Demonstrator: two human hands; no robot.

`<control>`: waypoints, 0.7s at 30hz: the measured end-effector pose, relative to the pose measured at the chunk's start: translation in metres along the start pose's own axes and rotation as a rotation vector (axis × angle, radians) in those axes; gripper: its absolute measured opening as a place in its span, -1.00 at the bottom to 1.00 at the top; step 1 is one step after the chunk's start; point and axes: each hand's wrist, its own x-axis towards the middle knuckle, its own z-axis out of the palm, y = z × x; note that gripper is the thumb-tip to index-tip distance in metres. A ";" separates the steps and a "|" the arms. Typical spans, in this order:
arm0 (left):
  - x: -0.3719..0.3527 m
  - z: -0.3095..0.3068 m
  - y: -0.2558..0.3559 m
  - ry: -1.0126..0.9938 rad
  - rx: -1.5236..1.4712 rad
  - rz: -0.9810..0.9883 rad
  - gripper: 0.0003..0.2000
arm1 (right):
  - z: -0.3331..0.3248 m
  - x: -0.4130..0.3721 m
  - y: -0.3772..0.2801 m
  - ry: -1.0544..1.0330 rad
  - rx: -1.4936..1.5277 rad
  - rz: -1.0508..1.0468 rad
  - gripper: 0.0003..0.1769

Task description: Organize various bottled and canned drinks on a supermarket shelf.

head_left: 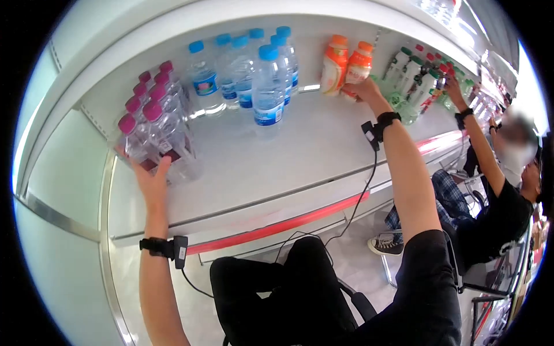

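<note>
At the shelf's left end stand several clear bottles with pink caps (152, 111). My left hand (151, 176) is wrapped round the lower part of the front pink-capped bottle. Two orange-capped bottles with orange and white wrappers stand side by side towards the back. My right hand (365, 91) has its fingers at the lower part of the right orange-capped bottle (359, 64); the left one (333, 68) stands untouched. Between my hands is a group of blue-capped water bottles (269, 86). Each of my wrists wears a black strap with a small cabled device.
The white shelf (311, 144) has a red strip (277, 222) on its front edge. Green-capped and red-capped bottles (411, 78) stand to the right. A co-worker's hand (455, 92) reaches there; people sit at the right. Another shelf board (173, 26) overhangs from above.
</note>
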 end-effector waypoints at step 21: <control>-0.015 0.000 0.030 0.322 0.304 0.576 -0.40 | 0.011 -0.179 -0.008 0.345 -0.050 -0.316 -0.57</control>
